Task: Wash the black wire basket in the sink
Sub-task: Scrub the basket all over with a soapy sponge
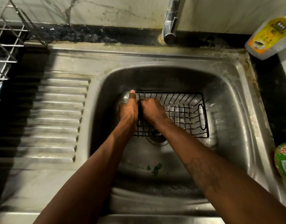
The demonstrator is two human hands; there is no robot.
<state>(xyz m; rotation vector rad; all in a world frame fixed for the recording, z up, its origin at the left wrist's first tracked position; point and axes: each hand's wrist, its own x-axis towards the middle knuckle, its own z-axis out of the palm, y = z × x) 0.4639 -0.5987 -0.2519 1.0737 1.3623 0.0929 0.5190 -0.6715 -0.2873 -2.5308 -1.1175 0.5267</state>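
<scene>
A steel rack [5, 46] stands at the far left, beside the ribbed drainboard [58, 117] of a steel sink [236, 88]. In the bowl, your left hand [128, 110] closes on the left end of the basket [184, 110], thumb raised along its corner; it grips the wire there. Your right hand [151, 110] is a loose fist just beside it, pressed down inside the basket at that same end. You may be holding a scrubber under it, but the fingers are folded under and the frame blurs, so that cannot be told. The basket sits upright on the sink floor, partly over the drain [156, 139], its looped handle on the right end. Green scraps [155, 169] lie on the sink floor nearer to you. The tap [170, 21] rises behind the bowl; no stream of water can be made out. A detergent bottle [268, 33] lies on the counter at upper right, and a green tub [284, 160] sits at the right edge.

You look to be mid-scrub, working the left end. Next, keep your left hand steadying the rim and carry the right across the floor wires toward the handle end, then rinse under the tap.
</scene>
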